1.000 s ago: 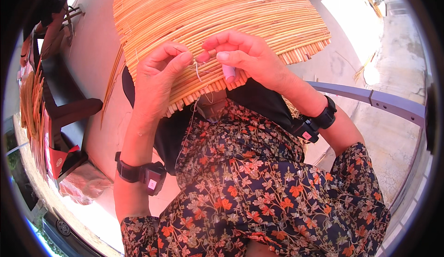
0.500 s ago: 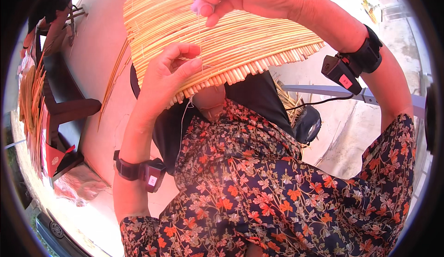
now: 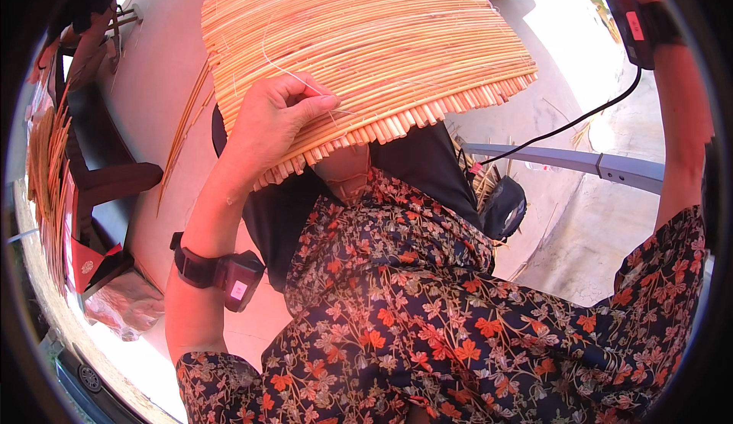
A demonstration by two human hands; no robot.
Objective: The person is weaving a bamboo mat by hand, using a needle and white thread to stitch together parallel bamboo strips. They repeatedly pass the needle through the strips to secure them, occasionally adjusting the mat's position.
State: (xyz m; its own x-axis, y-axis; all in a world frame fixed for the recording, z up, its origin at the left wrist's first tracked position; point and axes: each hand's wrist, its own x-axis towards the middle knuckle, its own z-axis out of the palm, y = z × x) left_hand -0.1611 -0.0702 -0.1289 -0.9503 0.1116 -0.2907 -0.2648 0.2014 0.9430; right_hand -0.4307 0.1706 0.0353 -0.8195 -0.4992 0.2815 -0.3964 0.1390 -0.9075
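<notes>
A mat of thin yellow straw stalks (image 3: 382, 50), bound side by side with white thread, lies over my lap. Its near edge shows a row of cut stalk ends. My left hand (image 3: 279, 115) rests on the mat's near left part, thumb and forefinger pinched together on a white thread (image 3: 269, 59). From the pinch the thread loops up loosely across the stalks, and a short piece shows beside the fingertips. My right forearm rises along the right rim, and the hand itself lies beyond the picture's upper edge, so what it holds is hidden.
A dark wooden bench (image 3: 114, 183) stands at left, with a bundle of loose stalks (image 3: 47, 180) beside it. More stalks (image 3: 183, 138) lean left of the mat. A grey metal bar (image 3: 565, 158) and a black cable (image 3: 588, 115) run at right. A parked car (image 3: 88, 382) shows lower left.
My right hand has swung from above the mat up and right, out of view. My left thumb and forefinger have closed on the thread, which now lies slack over the stalks.
</notes>
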